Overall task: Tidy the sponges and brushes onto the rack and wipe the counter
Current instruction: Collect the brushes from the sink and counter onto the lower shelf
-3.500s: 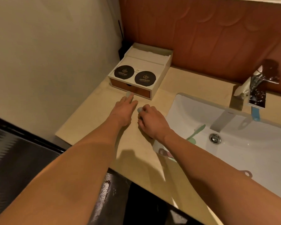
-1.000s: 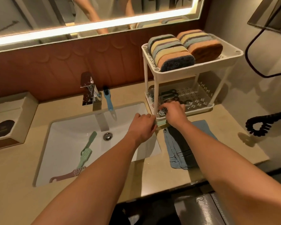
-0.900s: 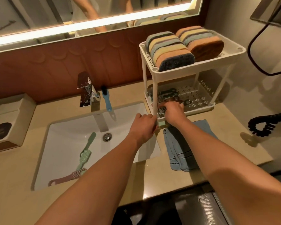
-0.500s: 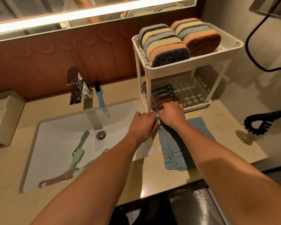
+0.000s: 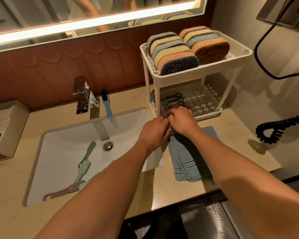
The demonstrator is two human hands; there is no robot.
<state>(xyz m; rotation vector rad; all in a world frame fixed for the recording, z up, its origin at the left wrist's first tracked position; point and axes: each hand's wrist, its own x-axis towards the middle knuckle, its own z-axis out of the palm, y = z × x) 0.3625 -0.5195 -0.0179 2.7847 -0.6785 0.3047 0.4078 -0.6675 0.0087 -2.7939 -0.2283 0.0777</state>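
A white two-tier rack (image 5: 197,77) stands on the counter right of the sink. Two rows of striped sponges (image 5: 173,52) fill its top shelf. Several brushes (image 5: 171,99) lie on the left of its lower shelf. My right hand (image 5: 182,121) and my left hand (image 5: 154,133) meet at that shelf's front left corner, fingers curled on a dark brush between them; most of it is hidden. In the sink (image 5: 97,121) lie a green brush (image 5: 85,161) and a brown brush (image 5: 64,192). A blue brush (image 5: 107,107) stands beside the faucet (image 5: 82,95).
A folded blue cloth (image 5: 188,161) lies on the counter in front of the rack, under my right forearm. A white box (image 5: 7,125) sits at the far left. A black coiled cord (image 5: 274,130) hangs on the right wall. The counter's front edge runs below my arms.
3.5 s ago both hands were at the white box on the left; since a second ago they stay at the rack's lower shelf, drawn slightly toward its front corner.
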